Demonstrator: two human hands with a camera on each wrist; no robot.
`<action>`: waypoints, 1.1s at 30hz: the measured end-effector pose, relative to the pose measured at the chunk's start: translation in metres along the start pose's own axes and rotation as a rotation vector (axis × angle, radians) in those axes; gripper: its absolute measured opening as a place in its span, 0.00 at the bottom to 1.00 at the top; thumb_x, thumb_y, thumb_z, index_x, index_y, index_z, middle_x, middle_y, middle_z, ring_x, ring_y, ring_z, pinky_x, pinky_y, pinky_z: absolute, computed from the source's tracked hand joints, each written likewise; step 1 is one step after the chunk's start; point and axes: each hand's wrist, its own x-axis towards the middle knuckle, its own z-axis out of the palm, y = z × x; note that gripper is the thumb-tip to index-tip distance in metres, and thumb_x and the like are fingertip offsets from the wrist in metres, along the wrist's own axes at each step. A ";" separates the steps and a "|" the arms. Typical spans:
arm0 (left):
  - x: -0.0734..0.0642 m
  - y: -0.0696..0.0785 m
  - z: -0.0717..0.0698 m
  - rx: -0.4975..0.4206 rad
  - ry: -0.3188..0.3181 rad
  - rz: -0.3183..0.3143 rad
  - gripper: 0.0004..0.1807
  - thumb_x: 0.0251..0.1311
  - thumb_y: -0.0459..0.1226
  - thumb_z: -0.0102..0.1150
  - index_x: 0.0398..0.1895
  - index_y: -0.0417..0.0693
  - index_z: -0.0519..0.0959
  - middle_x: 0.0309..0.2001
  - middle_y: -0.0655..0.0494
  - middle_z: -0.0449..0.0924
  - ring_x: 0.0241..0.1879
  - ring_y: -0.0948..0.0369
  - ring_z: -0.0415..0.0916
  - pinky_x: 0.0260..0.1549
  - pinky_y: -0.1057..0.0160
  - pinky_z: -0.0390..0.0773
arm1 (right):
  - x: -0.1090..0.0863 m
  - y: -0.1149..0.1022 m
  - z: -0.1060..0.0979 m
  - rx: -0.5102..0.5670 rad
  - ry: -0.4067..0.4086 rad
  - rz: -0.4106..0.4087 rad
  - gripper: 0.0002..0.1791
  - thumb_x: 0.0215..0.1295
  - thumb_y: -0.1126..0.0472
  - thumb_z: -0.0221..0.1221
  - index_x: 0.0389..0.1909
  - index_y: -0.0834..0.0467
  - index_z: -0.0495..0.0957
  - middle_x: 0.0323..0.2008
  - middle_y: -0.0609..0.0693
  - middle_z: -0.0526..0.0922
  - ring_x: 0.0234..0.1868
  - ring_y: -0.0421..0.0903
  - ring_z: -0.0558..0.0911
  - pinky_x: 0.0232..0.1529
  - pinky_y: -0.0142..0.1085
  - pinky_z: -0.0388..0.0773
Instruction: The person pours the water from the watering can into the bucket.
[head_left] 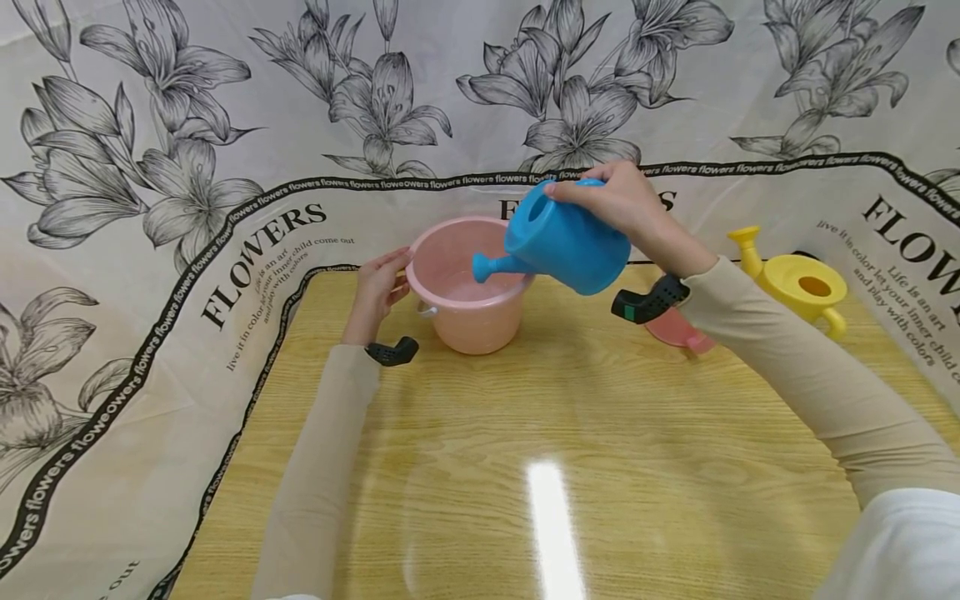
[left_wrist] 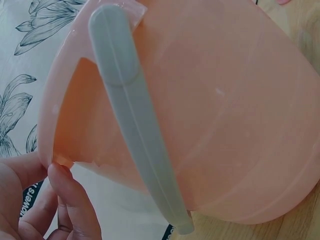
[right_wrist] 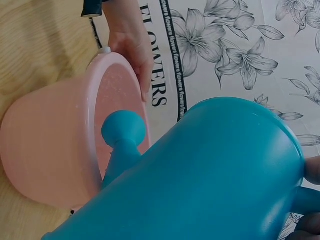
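Observation:
My right hand (head_left: pixel 618 196) grips a blue watering can (head_left: pixel 566 242) by its handle and holds it tilted, up off the table. Its spout with the round head points down-left over the mouth of a pink bucket (head_left: pixel 480 321). In the right wrist view the spout head (right_wrist: pixel 123 128) overlaps the bucket's opening. At the bucket's left side, my left hand (head_left: pixel 378 287) pinches the rim between thumb and fingers, as the left wrist view shows at the rim edge (left_wrist: pixel 46 125). The bucket stands upright, its pale grey handle (left_wrist: pixel 142 135) hanging down along the outside.
A yellow watering can (head_left: pixel 798 287) stands at the back right of the wooden table (head_left: pixel 480 467). Nearer, a pink object (head_left: pixel 670 330) lies partly hidden behind my right wrist. Flower-printed cloth (head_left: pixel 420 108) rises behind the table and along its sides.

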 end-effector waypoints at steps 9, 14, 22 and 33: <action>-0.001 0.000 0.001 0.013 0.004 -0.010 0.17 0.65 0.41 0.58 0.56 0.49 0.79 0.42 0.57 0.77 0.26 0.68 0.74 0.22 0.76 0.75 | -0.002 0.000 0.001 -0.014 0.004 -0.006 0.29 0.52 0.32 0.62 0.15 0.50 0.65 0.21 0.43 0.74 0.41 0.50 0.76 0.48 0.46 0.75; -0.003 0.001 0.000 0.027 0.003 -0.010 0.17 0.65 0.42 0.57 0.56 0.49 0.79 0.43 0.57 0.77 0.26 0.68 0.73 0.23 0.76 0.75 | -0.002 -0.001 0.001 -0.009 0.011 -0.006 0.29 0.52 0.32 0.63 0.14 0.49 0.64 0.19 0.42 0.72 0.39 0.48 0.75 0.45 0.44 0.74; -0.002 0.001 0.000 0.028 0.004 -0.011 0.18 0.65 0.43 0.58 0.56 0.50 0.79 0.45 0.56 0.77 0.27 0.67 0.73 0.24 0.75 0.75 | 0.000 -0.002 0.002 0.008 0.009 -0.008 0.31 0.51 0.32 0.64 0.13 0.49 0.60 0.13 0.41 0.60 0.33 0.47 0.71 0.41 0.41 0.69; -0.002 0.002 0.000 0.036 0.003 -0.012 0.18 0.65 0.43 0.58 0.57 0.50 0.79 0.45 0.56 0.77 0.27 0.68 0.74 0.23 0.76 0.75 | 0.001 -0.003 0.005 0.006 0.013 -0.013 0.30 0.49 0.33 0.65 0.14 0.49 0.63 0.19 0.42 0.68 0.38 0.48 0.74 0.44 0.42 0.72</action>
